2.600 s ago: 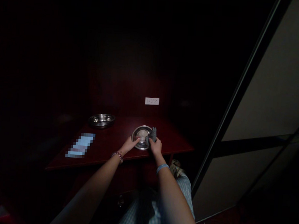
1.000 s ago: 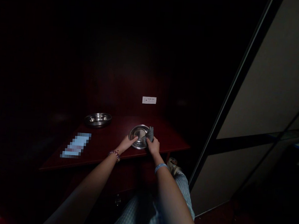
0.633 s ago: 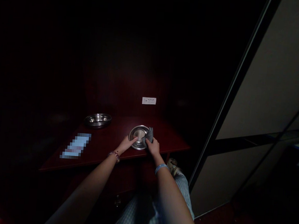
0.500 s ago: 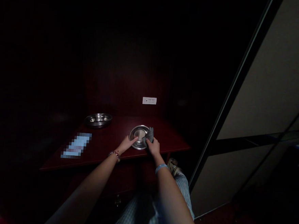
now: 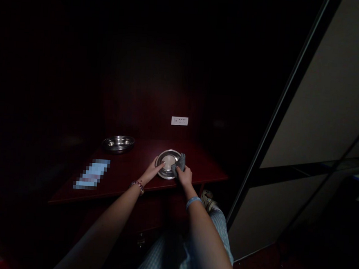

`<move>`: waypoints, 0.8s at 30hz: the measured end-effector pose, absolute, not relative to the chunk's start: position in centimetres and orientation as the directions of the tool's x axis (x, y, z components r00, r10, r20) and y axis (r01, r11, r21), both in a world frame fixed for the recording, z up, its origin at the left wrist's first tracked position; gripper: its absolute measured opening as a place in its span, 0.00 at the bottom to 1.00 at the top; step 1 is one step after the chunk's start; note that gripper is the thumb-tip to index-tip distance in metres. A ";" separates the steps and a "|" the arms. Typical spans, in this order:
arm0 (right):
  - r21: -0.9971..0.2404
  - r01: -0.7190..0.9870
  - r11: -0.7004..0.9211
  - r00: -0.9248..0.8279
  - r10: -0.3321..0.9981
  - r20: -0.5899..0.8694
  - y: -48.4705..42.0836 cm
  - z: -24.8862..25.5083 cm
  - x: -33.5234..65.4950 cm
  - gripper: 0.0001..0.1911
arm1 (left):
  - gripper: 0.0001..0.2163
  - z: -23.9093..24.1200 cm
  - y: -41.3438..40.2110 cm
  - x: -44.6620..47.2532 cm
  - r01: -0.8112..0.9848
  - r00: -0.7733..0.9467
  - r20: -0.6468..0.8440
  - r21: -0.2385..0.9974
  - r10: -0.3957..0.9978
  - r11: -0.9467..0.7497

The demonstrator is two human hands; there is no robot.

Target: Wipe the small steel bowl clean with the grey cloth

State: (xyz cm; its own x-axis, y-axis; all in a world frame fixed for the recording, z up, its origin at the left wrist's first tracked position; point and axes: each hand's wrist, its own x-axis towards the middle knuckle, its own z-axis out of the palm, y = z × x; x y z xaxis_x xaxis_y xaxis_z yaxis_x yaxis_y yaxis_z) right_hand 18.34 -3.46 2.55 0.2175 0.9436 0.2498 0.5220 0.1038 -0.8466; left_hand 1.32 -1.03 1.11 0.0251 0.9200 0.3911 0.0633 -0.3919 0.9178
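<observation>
Cloth [image 5: 179, 162] lower on plate [image 5: 166, 169] rim than before.

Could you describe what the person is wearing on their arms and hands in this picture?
Both forearms are bare, with no sleeves or gloves. The left hand has a beaded bracelet with dark and reddish beads at the wrist. The right hand has a plain light blue wristband.

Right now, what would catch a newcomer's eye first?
The lit spot amid the dark: the left hand rests on a round metal dish on the red table, and the right hand presses a grey cloth to its rim. A second metal bowl sits back left.
</observation>
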 end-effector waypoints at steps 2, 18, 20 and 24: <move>-0.868 0.492 0.073 0.261 0.938 0.227 -3.3 2.5 18.2 0.14 | 0.24 1.3 -1.2 1.2 0.058 0.054 0.381 0.921 0.923 -0.384; -0.824 0.560 0.088 0.249 0.931 0.268 -3.8 2.5 17.2 0.16 | 0.22 0.6 -0.7 1.1 0.101 0.001 0.389 0.917 0.921 -0.387; -0.805 0.585 0.096 0.228 0.934 0.276 -3.9 2.6 17.1 0.16 | 0.23 0.7 -0.6 1.1 0.063 -0.037 0.373 0.927 0.927 -0.371; -0.784 0.612 0.101 0.204 0.938 0.280 -3.9 2.7 17.0 0.16 | 0.21 0.7 -0.5 1.2 -0.003 -0.086 0.352 0.935 0.932 -0.353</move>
State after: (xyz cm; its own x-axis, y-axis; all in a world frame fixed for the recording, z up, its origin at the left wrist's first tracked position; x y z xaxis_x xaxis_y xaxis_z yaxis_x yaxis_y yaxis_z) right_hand 17.04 -3.88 2.72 0.2038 0.9382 0.2799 0.6123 0.1009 -0.7842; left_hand 1.22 -0.54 0.72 -0.0856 0.9321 0.3518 -0.0035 -0.3534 0.9355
